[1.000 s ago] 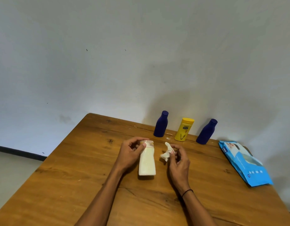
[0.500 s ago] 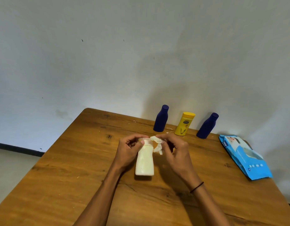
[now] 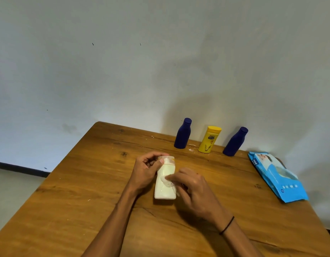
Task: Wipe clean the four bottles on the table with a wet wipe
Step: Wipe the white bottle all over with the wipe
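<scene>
A cream white bottle stands on the wooden table in the middle. My left hand grips it by the cap, thumb on the front. My right hand holds a crumpled white wet wipe and presses it against the bottle's front, about halfway down. Along the wall at the back stand a dark blue bottle, a yellow bottle and a second dark blue bottle, all upright and apart from my hands.
A blue pack of wet wipes lies flat at the table's right edge. The wall rises directly behind the three back bottles. The table's left edge runs diagonally, with grey floor beyond it.
My right hand brought the wipe from beside the bottle to its cap, then down onto the front of the body. My left hand kept its hold at the cap.
</scene>
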`<act>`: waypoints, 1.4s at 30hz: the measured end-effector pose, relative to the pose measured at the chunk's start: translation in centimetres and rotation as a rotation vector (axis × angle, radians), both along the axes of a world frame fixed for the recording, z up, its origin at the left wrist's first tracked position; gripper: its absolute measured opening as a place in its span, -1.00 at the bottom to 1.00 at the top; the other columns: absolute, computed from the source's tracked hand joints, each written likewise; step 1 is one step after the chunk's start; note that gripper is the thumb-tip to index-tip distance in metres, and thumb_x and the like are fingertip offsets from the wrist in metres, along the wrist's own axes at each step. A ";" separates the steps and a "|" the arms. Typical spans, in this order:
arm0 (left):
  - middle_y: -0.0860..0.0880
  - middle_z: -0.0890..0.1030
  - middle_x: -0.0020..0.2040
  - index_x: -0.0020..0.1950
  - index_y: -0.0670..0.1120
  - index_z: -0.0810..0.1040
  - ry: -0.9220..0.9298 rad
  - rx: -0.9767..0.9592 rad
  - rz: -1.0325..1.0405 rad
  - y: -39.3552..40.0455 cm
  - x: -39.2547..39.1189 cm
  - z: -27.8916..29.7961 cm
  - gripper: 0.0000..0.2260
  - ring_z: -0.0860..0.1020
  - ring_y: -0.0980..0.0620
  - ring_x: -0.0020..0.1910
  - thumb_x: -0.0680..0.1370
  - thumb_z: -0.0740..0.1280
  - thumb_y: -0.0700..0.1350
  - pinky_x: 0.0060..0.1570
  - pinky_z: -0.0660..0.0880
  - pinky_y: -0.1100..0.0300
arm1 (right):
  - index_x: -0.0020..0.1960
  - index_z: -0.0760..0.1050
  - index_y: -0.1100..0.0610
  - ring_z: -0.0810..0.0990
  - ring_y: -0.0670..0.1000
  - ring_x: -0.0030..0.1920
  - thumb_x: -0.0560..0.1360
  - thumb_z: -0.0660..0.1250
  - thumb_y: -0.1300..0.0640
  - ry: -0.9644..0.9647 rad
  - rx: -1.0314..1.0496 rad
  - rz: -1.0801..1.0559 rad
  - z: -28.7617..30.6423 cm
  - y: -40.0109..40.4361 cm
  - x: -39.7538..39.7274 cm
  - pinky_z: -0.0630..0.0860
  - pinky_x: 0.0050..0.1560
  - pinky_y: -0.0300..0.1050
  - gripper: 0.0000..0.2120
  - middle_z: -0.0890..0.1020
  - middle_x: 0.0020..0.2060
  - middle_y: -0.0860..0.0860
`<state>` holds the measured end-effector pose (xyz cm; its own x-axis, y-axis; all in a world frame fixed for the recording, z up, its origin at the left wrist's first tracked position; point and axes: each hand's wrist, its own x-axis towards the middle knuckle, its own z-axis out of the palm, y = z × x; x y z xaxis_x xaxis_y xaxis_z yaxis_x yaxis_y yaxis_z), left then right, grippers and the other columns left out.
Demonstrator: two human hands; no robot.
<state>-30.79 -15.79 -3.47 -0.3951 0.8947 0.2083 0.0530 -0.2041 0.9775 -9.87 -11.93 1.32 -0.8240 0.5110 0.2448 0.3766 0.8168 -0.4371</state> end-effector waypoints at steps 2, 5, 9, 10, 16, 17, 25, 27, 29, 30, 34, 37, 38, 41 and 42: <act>0.07 0.72 0.11 0.16 -0.05 0.67 -0.013 -0.012 0.005 -0.1 0.0 0.1 -0.83 0.69 0.04 0.06 0.64 0.37 -0.25 -0.07 0.67 0.11 | 0.35 0.56 -0.04 0.39 -0.32 0.10 0.66 0.19 0.06 -0.011 -0.008 0.040 -0.5 -0.6 0.9 0.37 0.07 -0.36 -0.68 0.52 0.11 -0.19; 0.11 0.71 0.09 0.15 -0.04 0.66 0.021 -0.008 -0.001 -0.1 0.0 0.2 -0.84 0.68 0.09 0.05 0.63 0.39 -0.24 -0.09 0.65 0.17 | 0.33 0.56 -0.06 0.44 -0.26 0.09 0.63 0.12 0.00 -0.018 -0.002 0.060 -0.8 -1.1 1.8 0.42 0.03 -0.30 -0.65 0.48 0.04 -0.23; 0.13 0.71 0.08 0.14 0.00 0.67 0.074 -0.013 -0.010 -0.2 0.2 0.1 -0.83 0.68 0.08 0.06 0.62 0.41 -0.23 -0.04 0.65 0.18 | 0.34 0.55 0.00 0.43 -0.24 0.06 0.63 0.09 -0.04 0.001 0.042 -0.010 -1.1 -0.5 1.3 0.42 -0.01 -0.32 -0.61 0.52 0.09 -0.16; 0.10 0.71 0.08 0.15 -0.02 0.68 0.083 -0.012 -0.022 -0.2 0.3 0.0 -0.84 0.68 0.05 0.07 0.62 0.42 -0.23 -0.03 0.65 0.18 | 0.36 0.55 0.01 0.45 -0.21 0.07 0.64 0.09 -0.05 0.016 0.043 -0.042 -1.0 -0.2 1.0 0.43 0.00 -0.31 -0.59 0.55 0.12 -0.11; 0.00 0.72 0.11 0.20 -0.09 0.68 0.108 0.001 -0.065 -0.2 0.6 -0.3 -0.82 0.69 -0.01 0.11 0.61 0.44 -0.22 0.05 0.65 0.14 | 0.34 0.52 0.01 0.52 -0.14 0.13 0.65 0.23 -0.06 0.089 0.041 -0.145 0.2 0.2 -1.0 0.56 0.13 -0.16 -0.68 0.57 0.18 -0.04; 0.00 0.72 0.11 0.20 -0.09 0.68 0.106 0.003 -0.061 -0.2 0.5 -0.3 -0.82 0.69 -0.01 0.11 0.61 0.44 -0.22 0.06 0.65 0.13 | 0.32 0.52 0.01 0.52 -0.14 0.14 0.65 0.21 -0.06 0.078 0.051 -0.105 0.1 0.1 -1.0 0.56 0.12 -0.17 -0.69 0.57 0.19 -0.03; 0.03 0.72 0.08 0.16 -0.07 0.69 0.122 -0.035 -0.044 -0.1 0.4 -0.2 -0.85 0.68 0.06 0.04 0.61 0.43 -0.23 -0.06 0.64 0.15 | 0.28 0.54 -0.04 0.40 -0.19 0.02 0.67 0.01 -0.14 -0.149 0.087 0.159 -0.3 -1.8 1.4 0.44 0.00 -0.23 -0.59 0.53 0.09 -0.12; 0.02 0.71 0.09 0.17 -0.08 0.67 0.111 -0.038 -0.050 -0.2 0.5 -0.1 -0.85 0.67 0.11 0.01 0.62 0.42 -0.23 -0.12 0.61 0.21 | 0.30 0.54 -0.06 0.43 -0.18 0.06 0.67 0.01 -0.16 -0.160 0.076 0.149 -0.3 -1.6 2.3 0.49 0.04 -0.19 -0.59 0.54 0.12 -0.12; 0.00 0.70 0.08 0.18 -0.10 0.66 0.105 -0.036 -0.061 -0.3 0.5 0.0 -0.85 0.67 0.14 -0.02 0.62 0.41 -0.23 -0.17 0.60 0.24 | 0.30 0.55 -0.04 0.45 -0.18 0.07 0.66 0.04 -0.14 -0.137 0.072 0.117 -0.4 -1.3 2.8 0.51 0.02 -0.18 -0.60 0.56 0.13 -0.10; 0.00 0.70 0.08 0.18 -0.11 0.65 0.101 -0.036 -0.068 -0.4 0.5 0.1 -0.85 0.67 0.14 -0.03 0.62 0.41 -0.23 -0.18 0.60 0.24 | 0.29 0.55 -0.03 0.46 -0.18 0.07 0.66 0.06 -0.13 -0.118 0.077 0.091 -0.5 -1.2 2.9 0.52 0.00 -0.20 -0.61 0.57 0.12 -0.09; 0.04 0.71 0.09 0.16 -0.09 0.66 0.101 -0.053 -0.102 -0.4 0.9 -0.1 -0.87 0.69 0.05 0.03 0.62 0.42 -0.22 -0.10 0.65 0.17 | 0.30 0.55 0.00 0.46 -0.18 0.12 0.64 0.20 -0.04 -0.037 0.126 -0.035 -0.7 -0.2 2.0 0.52 0.03 -0.23 -0.70 0.59 0.17 -0.06; 0.00 0.71 0.07 0.16 -0.12 0.66 0.090 -0.039 -0.129 -0.4 1.3 -0.1 -0.87 0.69 -0.01 0.00 0.62 0.42 -0.22 -0.13 0.64 0.17 | 0.28 0.54 0.02 0.52 -0.10 0.11 0.61 0.27 -0.05 0.035 0.144 -0.084 -0.1 0.3 0.5 0.59 0.04 -0.13 -0.70 0.60 0.16 -0.01; -0.03 0.71 0.07 0.17 -0.14 0.66 0.080 -0.029 -0.131 -0.4 1.3 -0.1 -0.86 0.70 -0.02 0.00 0.62 0.43 -0.22 -0.12 0.64 0.16 | 0.28 0.54 0.02 0.53 -0.09 0.11 0.60 0.28 -0.05 0.047 0.144 -0.085 0.1 0.3 0.0 0.58 0.04 -0.13 -0.70 0.59 0.17 -0.01; -0.06 0.72 0.08 0.17 -0.13 0.67 0.042 -0.015 -0.120 -0.4 0.9 -0.2 -0.85 0.69 -0.07 0.05 0.62 0.42 -0.24 -0.01 0.68 0.06 | 0.25 0.53 0.01 0.51 -0.09 0.13 0.62 0.22 -0.04 0.009 0.143 0.009 0.5 -0.3 -0.7 0.54 0.05 -0.15 -0.73 0.58 0.18 -0.02; -0.06 0.72 0.08 0.17 -0.11 0.68 0.032 -0.021 -0.118 -0.4 0.8 -0.2 -0.85 0.69 -0.09 0.06 0.62 0.42 -0.25 0.01 0.68 0.01 | 0.23 0.54 0.01 0.49 -0.10 0.12 0.63 0.17 -0.05 -0.026 0.137 0.061 0.6 -0.6 -0.7 0.54 0.04 -0.15 -0.72 0.57 0.16 -0.04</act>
